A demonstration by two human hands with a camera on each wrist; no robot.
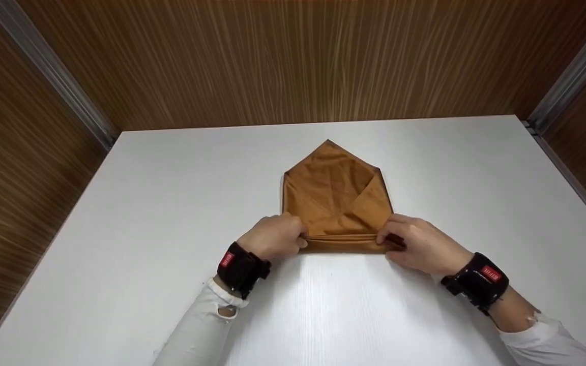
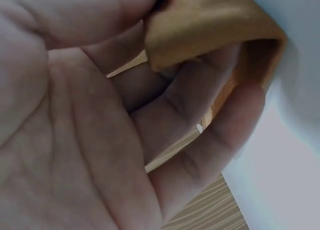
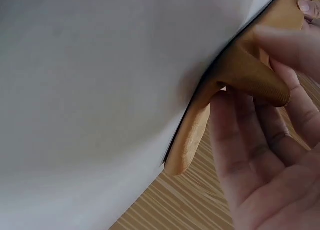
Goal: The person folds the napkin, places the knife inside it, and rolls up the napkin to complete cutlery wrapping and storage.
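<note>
- A brown cloth (image 1: pixel 338 195) lies on a white table (image 1: pixel 145 213), a bit past the middle and close to the far edge.
- The cloth is folded. Its top comes to a point that aims away from the person. Two flaps cross over each other on its front.
- The near edge of the cloth is rolled into a thin, flat band.
- The left hand (image 1: pixel 274 236) is at the left end of that band. Its fingers (image 2: pixel 200 104) are curled round the cloth and its thumb pushes on top, so it pinches the rolled edge.
- The right hand (image 1: pixel 417 244) is at the right end of the band. Its fingers (image 3: pixel 295 44) bend over a fold of the cloth and pinch it too.
- The two hands are apart, with the band stretched between them.
- Each wrist wears a black band with a small red tag, the left band (image 1: pixel 242 268) and the right band (image 1: pixel 477 282).
- White sleeves (image 1: pixel 199 325) cover both arms.
- Brown wooden walls (image 1: pixel 272 61) stand behind the table and at both sides.
- A grey metal strip (image 1: pixel 51 71) runs down each back corner.
</note>
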